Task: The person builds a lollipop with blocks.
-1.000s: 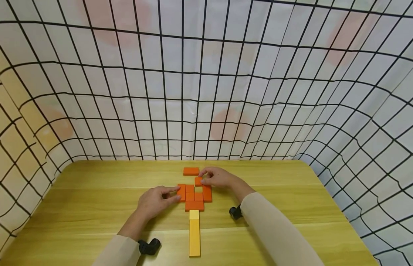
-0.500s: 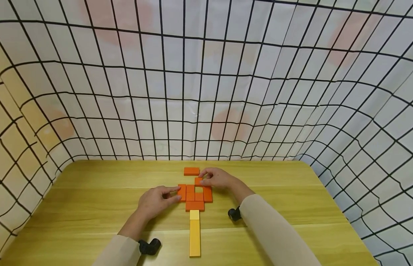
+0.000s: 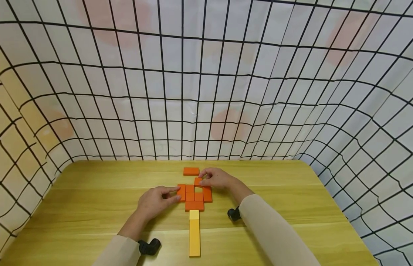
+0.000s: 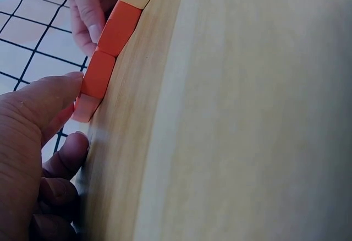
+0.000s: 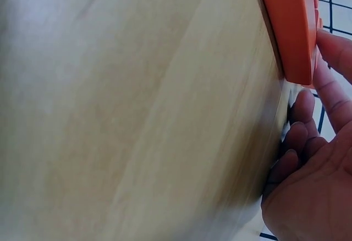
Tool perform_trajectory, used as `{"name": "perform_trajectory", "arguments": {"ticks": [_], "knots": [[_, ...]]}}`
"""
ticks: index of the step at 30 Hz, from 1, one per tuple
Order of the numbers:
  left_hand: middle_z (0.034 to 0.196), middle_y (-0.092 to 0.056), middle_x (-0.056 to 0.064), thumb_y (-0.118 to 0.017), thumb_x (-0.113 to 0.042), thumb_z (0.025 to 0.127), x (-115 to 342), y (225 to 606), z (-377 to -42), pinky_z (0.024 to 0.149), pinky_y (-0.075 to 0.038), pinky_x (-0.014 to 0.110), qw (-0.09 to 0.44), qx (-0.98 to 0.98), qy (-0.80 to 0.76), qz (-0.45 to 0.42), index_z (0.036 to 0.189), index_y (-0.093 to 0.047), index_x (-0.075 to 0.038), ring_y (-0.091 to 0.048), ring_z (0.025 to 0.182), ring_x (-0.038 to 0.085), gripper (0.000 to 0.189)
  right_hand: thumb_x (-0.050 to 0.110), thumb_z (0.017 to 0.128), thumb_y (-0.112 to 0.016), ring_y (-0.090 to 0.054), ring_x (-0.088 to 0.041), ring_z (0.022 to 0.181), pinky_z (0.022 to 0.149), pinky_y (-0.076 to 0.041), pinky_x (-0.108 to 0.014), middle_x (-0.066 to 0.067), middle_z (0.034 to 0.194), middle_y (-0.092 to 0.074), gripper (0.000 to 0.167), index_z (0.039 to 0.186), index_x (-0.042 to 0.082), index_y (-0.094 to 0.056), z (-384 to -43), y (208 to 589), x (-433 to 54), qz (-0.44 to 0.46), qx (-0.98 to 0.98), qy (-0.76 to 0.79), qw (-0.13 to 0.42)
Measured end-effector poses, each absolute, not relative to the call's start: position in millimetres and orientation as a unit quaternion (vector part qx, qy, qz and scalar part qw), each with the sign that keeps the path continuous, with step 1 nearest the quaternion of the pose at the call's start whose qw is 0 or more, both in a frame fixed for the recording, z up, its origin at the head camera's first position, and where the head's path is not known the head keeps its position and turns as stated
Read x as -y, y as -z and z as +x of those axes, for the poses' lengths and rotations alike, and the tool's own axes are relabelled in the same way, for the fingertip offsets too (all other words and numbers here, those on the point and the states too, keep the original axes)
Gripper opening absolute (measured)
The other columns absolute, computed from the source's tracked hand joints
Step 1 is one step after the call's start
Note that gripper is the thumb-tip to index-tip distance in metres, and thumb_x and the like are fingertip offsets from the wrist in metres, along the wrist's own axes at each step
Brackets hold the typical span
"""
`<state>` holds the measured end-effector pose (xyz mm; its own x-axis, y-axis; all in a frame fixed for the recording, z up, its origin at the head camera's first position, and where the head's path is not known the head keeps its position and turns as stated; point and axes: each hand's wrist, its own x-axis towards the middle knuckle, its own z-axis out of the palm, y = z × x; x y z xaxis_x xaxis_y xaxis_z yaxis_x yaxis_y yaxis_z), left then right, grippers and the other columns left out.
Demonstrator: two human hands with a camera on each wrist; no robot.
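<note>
Flat orange blocks lie together in the head view, with a small gap inside the group. My left hand [image 3: 154, 202] touches the upright orange block [image 3: 181, 193] on the left side with index finger and thumb extended. At the far edge, my right hand [image 3: 217, 177] pinches a small orange block [image 3: 197, 181] between thumb and index finger. Another orange block [image 3: 207, 194] stands at the group's right side, just below that thumb. In the left wrist view, a thumb [image 4: 52, 98] rests at the orange row. The right wrist view shows an orange block [image 5: 291, 29] beside the fingertips.
A single orange block [image 3: 191, 171] lies farther back on the wooden table [image 3: 93, 207]. A pale yellow square [image 3: 194, 214] and a long yellow block [image 3: 194, 238] run from the group toward the person. Black netting [image 3: 183, 99] over pale cloth rises behind.
The small orange block in my right hand has slid slightly toward the group, and the right thumb has shifted a little with it. My left hand stays in place.
</note>
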<state>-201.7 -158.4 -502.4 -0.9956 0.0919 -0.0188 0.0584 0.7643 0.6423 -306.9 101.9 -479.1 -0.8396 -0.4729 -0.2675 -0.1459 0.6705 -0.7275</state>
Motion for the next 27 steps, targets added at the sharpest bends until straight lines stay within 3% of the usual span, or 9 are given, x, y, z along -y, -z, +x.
{"name": "perform_trajectory", "arguments": {"ticks": [27], "knots": [[0.077,-0.055,-0.006,-0.074,-0.052,0.089,157.4,499.0,-200.8,0.057,-0.030,0.030,0.032,-0.938,-0.343,0.035,0.126,-0.073,-0.038,-0.047,0.069,0.011,0.039,0.029,0.092,-0.076,-0.050,-0.018,0.090,0.079,-0.041,-0.030,-0.001,0.095,-0.058,0.022,0.111,0.019,-0.071,-307.5,478.6,-103.4,-0.181,-0.882,0.363,0.239]]}}
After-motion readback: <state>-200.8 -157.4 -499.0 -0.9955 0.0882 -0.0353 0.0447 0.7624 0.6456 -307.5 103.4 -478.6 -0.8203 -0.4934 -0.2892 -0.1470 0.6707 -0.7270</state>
